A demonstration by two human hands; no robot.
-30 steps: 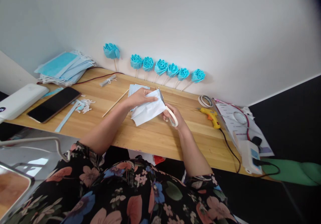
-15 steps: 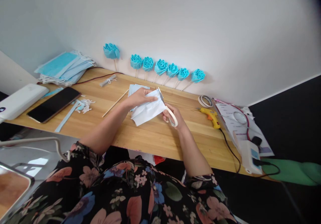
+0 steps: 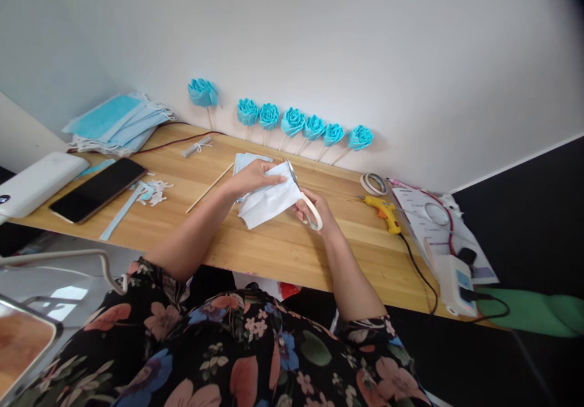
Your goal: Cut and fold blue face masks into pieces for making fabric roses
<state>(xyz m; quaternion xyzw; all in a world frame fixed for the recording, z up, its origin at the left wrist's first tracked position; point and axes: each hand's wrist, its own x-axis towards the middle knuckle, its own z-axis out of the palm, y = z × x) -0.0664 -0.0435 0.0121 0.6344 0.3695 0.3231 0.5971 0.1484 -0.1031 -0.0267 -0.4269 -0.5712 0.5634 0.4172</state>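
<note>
My left hand [image 3: 258,177] pinches a pale face mask sheet [image 3: 269,205], its white side facing up, over the middle of the wooden table. In my right hand [image 3: 314,207] are scissors [image 3: 314,212] with white handles. Their blades lie along the sheet's right edge, and part of them is hidden by the material. Under and behind my left hand lie light blue mask pieces [image 3: 250,159]. A thin wooden stick [image 3: 210,188] rests on the table to the left of that hand.
Several blue fabric flowers [image 3: 292,122] on sticks lean on the wall. At left are a stack of masks [image 3: 118,121], a phone [image 3: 98,189], a white power bank [image 3: 43,185] and scraps [image 3: 152,192]. To the right lie tape rolls [image 3: 373,184], a yellow glue gun [image 3: 384,211] and a power strip [image 3: 456,285].
The scissor blades have closed slightly along the sheet's edge. Both hands and the sheet stay almost in the same place.
</note>
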